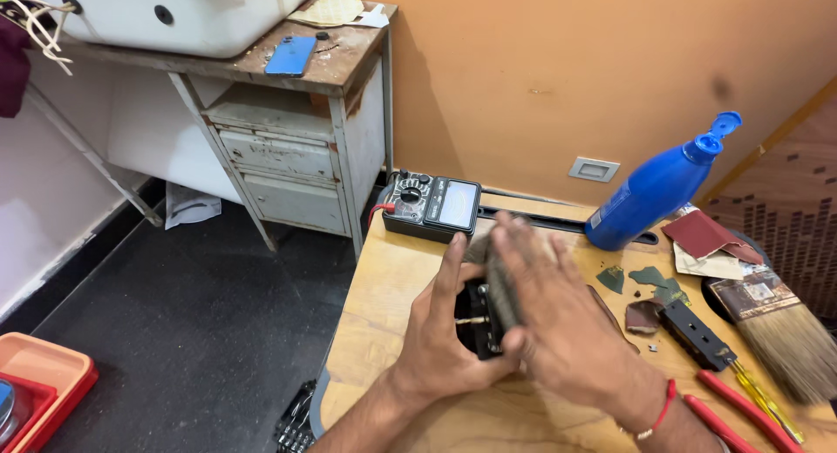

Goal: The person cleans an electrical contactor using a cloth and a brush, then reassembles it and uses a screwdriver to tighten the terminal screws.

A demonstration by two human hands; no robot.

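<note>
Hands meet over the wooden table (392,287): our left hand (436,344) clamps its fingers on a small black component (478,318). It looks rigid and light, best held by the sides. Our right hand (562,318), fingers together, presses a grey pad (501,283) on it.

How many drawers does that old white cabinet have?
2: an upper drawer and a lower drawer, stacked in the worn white metal cabinet beside the wooden table.
</note>
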